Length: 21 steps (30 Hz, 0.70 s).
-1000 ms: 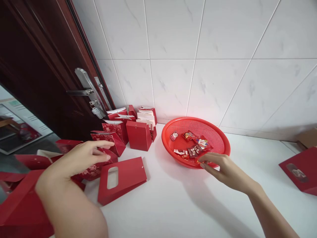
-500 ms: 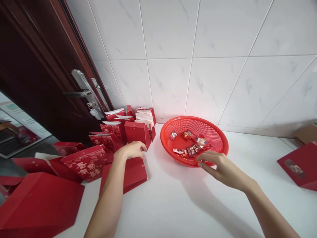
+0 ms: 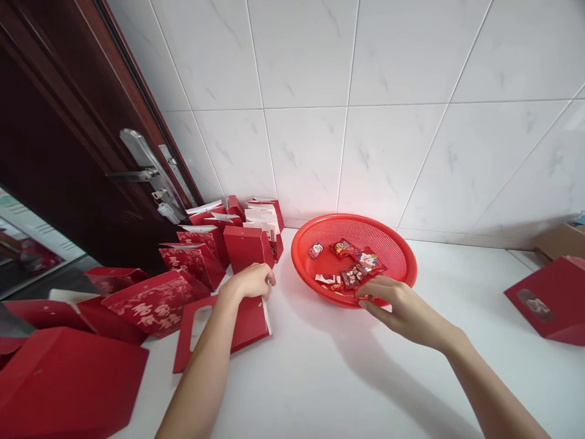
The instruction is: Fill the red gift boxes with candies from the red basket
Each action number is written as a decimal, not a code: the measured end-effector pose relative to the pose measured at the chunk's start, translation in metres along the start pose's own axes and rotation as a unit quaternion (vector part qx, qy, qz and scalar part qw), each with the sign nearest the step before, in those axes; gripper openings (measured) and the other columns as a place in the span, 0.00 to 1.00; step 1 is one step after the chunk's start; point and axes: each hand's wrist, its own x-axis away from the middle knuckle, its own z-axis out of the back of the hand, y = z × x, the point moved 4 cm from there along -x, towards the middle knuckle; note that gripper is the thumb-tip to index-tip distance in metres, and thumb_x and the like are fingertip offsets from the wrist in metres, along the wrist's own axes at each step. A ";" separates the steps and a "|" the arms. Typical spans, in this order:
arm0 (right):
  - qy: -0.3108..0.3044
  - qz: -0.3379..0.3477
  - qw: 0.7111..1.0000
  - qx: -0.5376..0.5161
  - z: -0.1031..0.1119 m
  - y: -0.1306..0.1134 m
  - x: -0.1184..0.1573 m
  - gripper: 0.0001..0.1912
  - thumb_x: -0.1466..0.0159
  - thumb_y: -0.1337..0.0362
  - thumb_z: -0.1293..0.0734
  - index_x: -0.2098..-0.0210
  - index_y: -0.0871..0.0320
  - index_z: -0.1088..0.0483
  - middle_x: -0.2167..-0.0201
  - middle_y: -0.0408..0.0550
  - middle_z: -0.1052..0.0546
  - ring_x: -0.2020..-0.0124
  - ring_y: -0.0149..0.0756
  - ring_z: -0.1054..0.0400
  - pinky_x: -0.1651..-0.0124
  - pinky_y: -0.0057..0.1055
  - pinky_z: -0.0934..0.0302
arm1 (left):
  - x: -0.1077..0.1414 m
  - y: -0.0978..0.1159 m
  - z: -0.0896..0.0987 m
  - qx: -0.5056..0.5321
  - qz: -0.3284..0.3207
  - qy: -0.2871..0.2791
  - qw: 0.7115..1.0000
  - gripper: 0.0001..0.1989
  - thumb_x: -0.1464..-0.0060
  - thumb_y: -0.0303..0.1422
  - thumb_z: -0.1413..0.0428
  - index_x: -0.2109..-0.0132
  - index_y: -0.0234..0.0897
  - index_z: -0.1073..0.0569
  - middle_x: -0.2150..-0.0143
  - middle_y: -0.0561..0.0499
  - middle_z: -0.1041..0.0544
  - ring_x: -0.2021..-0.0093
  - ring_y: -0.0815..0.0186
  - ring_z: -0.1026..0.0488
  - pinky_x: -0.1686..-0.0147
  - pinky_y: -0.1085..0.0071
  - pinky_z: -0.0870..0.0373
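My left hand (image 3: 252, 281) is closed over the top edge of a red paper gift box (image 3: 251, 323) with a clear window, which lies on the white table. Its fingertips are partly hidden. On the right, my right hand (image 3: 390, 300) reaches over the near rim of a red plastic basket (image 3: 304, 277). Its thumb and fingers pinch a small wrapped candy, mostly covered by the hand. Inside the basket are several more wrapped candies, among them a dark red packet (image 3: 354, 275), a colourful packet (image 3: 369, 260) and a small pink one (image 3: 315, 249).
Several red gift boxes stand left of my left hand, one with gold lettering (image 3: 148, 305) and a large one (image 3: 68, 384) near the front. Another red box (image 3: 551, 302) and a cardboard box (image 3: 560, 244) are at the right. Behind are a tiled wall (image 3: 301, 164) and a dark door (image 3: 55, 122).
The gift box under my left hand has turned, so its clear window now shows. My right hand stays at the basket's near rim. The whole view has shifted slightly.
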 end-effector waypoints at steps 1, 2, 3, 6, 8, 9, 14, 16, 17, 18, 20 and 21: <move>0.002 0.002 1.000 0.001 0.000 0.000 0.000 0.13 0.27 0.65 0.40 0.61 0.55 0.24 0.63 0.50 0.19 0.66 0.40 0.26 0.65 0.36 0.31 | 0.006 0.004 0.003 0.004 -0.016 0.005 1.000 0.17 0.59 0.26 0.39 0.58 0.39 0.17 0.50 0.43 0.18 0.53 0.54 0.19 0.62 0.69 0.26; 0.004 0.003 1.000 0.001 0.000 0.000 0.000 0.13 0.27 0.65 0.40 0.61 0.55 0.24 0.64 0.50 0.19 0.66 0.40 0.26 0.65 0.36 0.31 | 0.012 0.010 0.007 0.011 -0.037 0.012 0.999 0.14 0.56 0.28 0.40 0.59 0.39 0.17 0.53 0.45 0.17 0.53 0.54 0.20 0.61 0.69 0.27; 0.007 0.004 1.000 0.000 0.000 0.000 0.000 0.12 0.27 0.65 0.40 0.61 0.55 0.24 0.64 0.50 0.19 0.66 0.40 0.26 0.65 0.35 0.31 | 0.019 0.015 0.010 0.020 -0.059 0.016 0.998 0.10 0.52 0.30 0.41 0.61 0.40 0.18 0.58 0.47 0.17 0.55 0.56 0.20 0.60 0.69 0.27; 0.020 0.005 1.000 -0.009 0.000 0.000 0.000 0.13 0.26 0.64 0.40 0.61 0.54 0.24 0.63 0.50 0.19 0.66 0.39 0.25 0.66 0.34 0.31 | 0.043 0.035 0.021 0.114 -0.166 0.072 0.977 0.09 0.44 0.37 0.43 0.66 0.39 0.20 0.68 0.51 0.19 0.64 0.60 0.21 0.63 0.69 0.29; 0.034 0.003 0.999 -0.026 0.000 0.000 0.000 0.13 0.26 0.62 0.40 0.59 0.54 0.24 0.63 0.50 0.18 0.66 0.39 0.24 0.67 0.33 0.31 | 0.058 0.045 0.027 0.178 -0.206 0.119 0.955 0.12 0.42 0.41 0.42 0.64 0.39 0.19 0.69 0.52 0.19 0.68 0.62 0.24 0.67 0.70 0.31; 0.043 0.001 0.998 -0.039 -0.001 0.000 -0.001 0.13 0.26 0.60 0.40 0.58 0.54 0.24 0.62 0.50 0.18 0.65 0.40 0.24 0.66 0.33 0.30 | 0.065 0.049 0.029 0.203 -0.222 0.139 0.943 0.13 0.42 0.43 0.42 0.63 0.39 0.19 0.69 0.52 0.19 0.68 0.63 0.25 0.68 0.70 0.31; 0.090 -0.004 0.986 -0.143 -0.003 -0.006 -0.004 0.16 0.25 0.53 0.38 0.50 0.54 0.24 0.54 0.51 0.17 0.57 0.42 0.22 0.59 0.33 0.27 | 0.081 0.068 0.028 0.304 -0.295 0.190 0.886 0.11 0.40 0.41 0.39 0.64 0.38 0.20 0.66 0.52 0.18 0.65 0.64 0.23 0.63 0.72 0.28; 0.106 -0.003 0.980 -0.171 -0.002 -0.008 -0.003 0.17 0.25 0.52 0.37 0.50 0.54 0.23 0.56 0.50 0.16 0.60 0.41 0.22 0.60 0.31 0.28 | 0.081 0.074 0.026 0.335 -0.310 0.208 0.865 0.09 0.40 0.39 0.39 0.64 0.38 0.21 0.66 0.53 0.19 0.65 0.65 0.22 0.63 0.73 0.27; 0.117 -0.003 0.977 -0.176 -0.001 -0.009 -0.003 0.17 0.26 0.51 0.38 0.52 0.55 0.23 0.59 0.50 0.17 0.62 0.40 0.23 0.62 0.31 0.29 | 0.080 0.076 0.024 0.349 -0.314 0.213 0.857 0.08 0.40 0.38 0.38 0.64 0.38 0.21 0.66 0.53 0.18 0.65 0.65 0.22 0.63 0.73 0.27; 0.129 -0.004 0.975 -0.179 0.000 -0.009 -0.002 0.18 0.26 0.50 0.38 0.55 0.55 0.22 0.62 0.50 0.17 0.65 0.39 0.24 0.64 0.31 0.31 | 0.078 0.078 0.023 0.363 -0.317 0.212 0.850 0.08 0.40 0.38 0.38 0.63 0.38 0.21 0.66 0.53 0.18 0.64 0.65 0.21 0.63 0.73 0.26; 0.144 -0.012 0.971 -0.190 0.003 -0.009 -0.001 0.20 0.26 0.49 0.38 0.60 0.56 0.22 0.65 0.50 0.18 0.67 0.39 0.26 0.66 0.31 0.33 | 0.073 0.081 0.019 0.387 -0.315 0.198 0.844 0.08 0.40 0.38 0.38 0.63 0.38 0.20 0.66 0.52 0.18 0.64 0.64 0.19 0.62 0.73 0.24; 0.144 -0.021 0.969 -0.202 0.004 -0.009 -0.001 0.20 0.27 0.48 0.37 0.61 0.56 0.22 0.66 0.50 0.19 0.68 0.38 0.27 0.67 0.30 0.33 | 0.071 0.082 0.018 0.399 -0.313 0.188 0.841 0.08 0.40 0.38 0.37 0.63 0.38 0.20 0.66 0.52 0.18 0.64 0.63 0.19 0.62 0.72 0.24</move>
